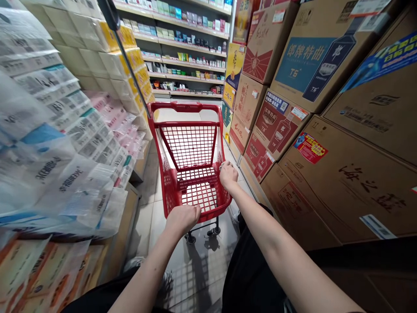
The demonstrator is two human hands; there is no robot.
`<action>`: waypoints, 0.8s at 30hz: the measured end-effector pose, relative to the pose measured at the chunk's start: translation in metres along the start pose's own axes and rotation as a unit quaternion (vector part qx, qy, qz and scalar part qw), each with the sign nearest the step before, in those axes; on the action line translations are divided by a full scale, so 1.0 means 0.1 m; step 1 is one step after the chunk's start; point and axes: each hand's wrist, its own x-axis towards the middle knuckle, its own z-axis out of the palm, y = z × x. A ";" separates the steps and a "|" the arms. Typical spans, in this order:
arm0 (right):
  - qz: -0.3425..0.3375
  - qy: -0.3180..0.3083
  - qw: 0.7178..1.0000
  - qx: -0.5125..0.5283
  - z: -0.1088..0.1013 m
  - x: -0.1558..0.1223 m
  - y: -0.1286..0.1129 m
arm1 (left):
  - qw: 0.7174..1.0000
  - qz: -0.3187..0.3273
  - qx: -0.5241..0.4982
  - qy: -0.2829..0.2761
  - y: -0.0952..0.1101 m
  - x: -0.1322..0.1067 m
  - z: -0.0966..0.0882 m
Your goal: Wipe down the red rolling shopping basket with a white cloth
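Partly, the red cart (190, 143) is obscured: its far castors sit hidden under the basket, and the black pull rod (127, 56) rising from its far-left corner is cut off at the top edge.

Left hand (182, 218): grip closed over the near-left rim, fingertips hidden behind the rim. Right hand (228, 174): grip curled over the right rim, farther along; its fingers are hard to make out.

The cart stands on the tiled floor (195, 269), between wrapped packs (48, 143) on the left and stacked cartons (342, 191) on the right. Its long axis runs away from the person down the aisle, with the raised mesh end toward the shelves (185, 43).
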 end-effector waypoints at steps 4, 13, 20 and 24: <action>-0.006 0.011 1.000 -0.028 0.04 -0.30 0.10 | 0.999 -0.030 -0.015 -0.008 0.03 0.06 -0.01; 0.004 -0.003 1.000 0.027 0.08 -0.53 0.36 | 0.998 0.046 0.031 -0.015 0.09 0.12 -0.06; -0.017 0.036 0.995 0.089 -0.02 -0.40 0.44 | 1.000 -0.019 -0.009 -0.016 0.22 0.28 -0.08; -0.064 0.039 0.992 0.100 -0.03 -0.60 0.49 | 0.998 -0.046 -0.025 -0.026 0.13 0.32 -0.07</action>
